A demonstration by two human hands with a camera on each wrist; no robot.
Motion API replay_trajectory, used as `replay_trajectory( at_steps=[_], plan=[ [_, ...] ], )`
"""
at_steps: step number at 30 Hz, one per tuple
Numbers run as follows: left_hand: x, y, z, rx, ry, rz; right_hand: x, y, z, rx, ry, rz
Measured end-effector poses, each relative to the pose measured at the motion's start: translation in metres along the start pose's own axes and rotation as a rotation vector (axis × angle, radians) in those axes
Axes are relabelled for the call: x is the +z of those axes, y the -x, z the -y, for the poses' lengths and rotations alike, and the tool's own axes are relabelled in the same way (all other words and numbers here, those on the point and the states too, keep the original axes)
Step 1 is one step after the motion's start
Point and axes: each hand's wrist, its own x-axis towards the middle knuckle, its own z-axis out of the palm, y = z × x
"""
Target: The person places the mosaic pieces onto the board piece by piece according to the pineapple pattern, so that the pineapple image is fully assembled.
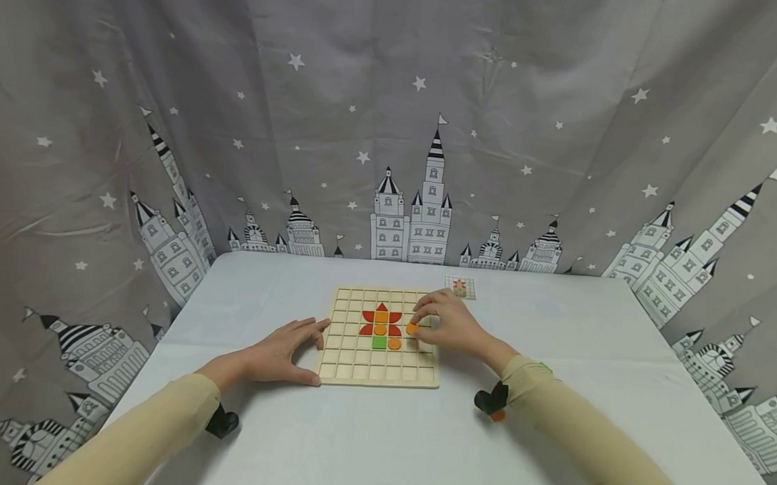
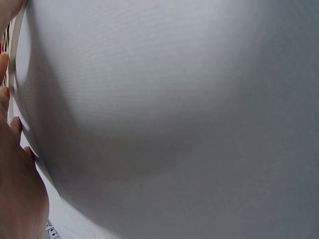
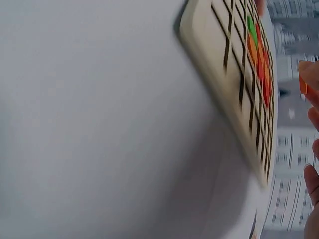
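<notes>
The fingers of the right hand (image 1: 450, 323) pinched an orange disc (image 1: 412, 329) above the right side of the gridded board (image 1: 361, 372), which lay on the desk (image 1: 369, 442). The left hand (image 1: 283, 351), its fingers spread and released, touched the board's left edge. Coloured pieces (image 1: 379, 342) occupied cells near its centre.

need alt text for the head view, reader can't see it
A person's right hand pinches an orange round piece at the right side of a pale wooden grid board, where red, orange and green flat pieces form a pattern. The left hand touches the board's left edge. A small patterned rectangular card lies beyond.
</notes>
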Motion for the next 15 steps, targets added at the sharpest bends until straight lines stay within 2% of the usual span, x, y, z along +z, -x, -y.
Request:
replay_trajectory(
  at_steps=[7,12,15],
  plan=[
    [-0.001,0.0,-0.001,0.001,-0.004,0.005,0.037,-0.027,0.028,-0.113,0.078,0.051],
    [-0.001,-0.001,0.0,0.006,-0.009,0.007,0.056,-0.036,0.038,-0.121,0.126,0.104],
    [-0.001,0.0,0.0,0.011,-0.01,0.004,0.062,-0.039,0.041,-0.116,0.141,0.107]
  ],
)
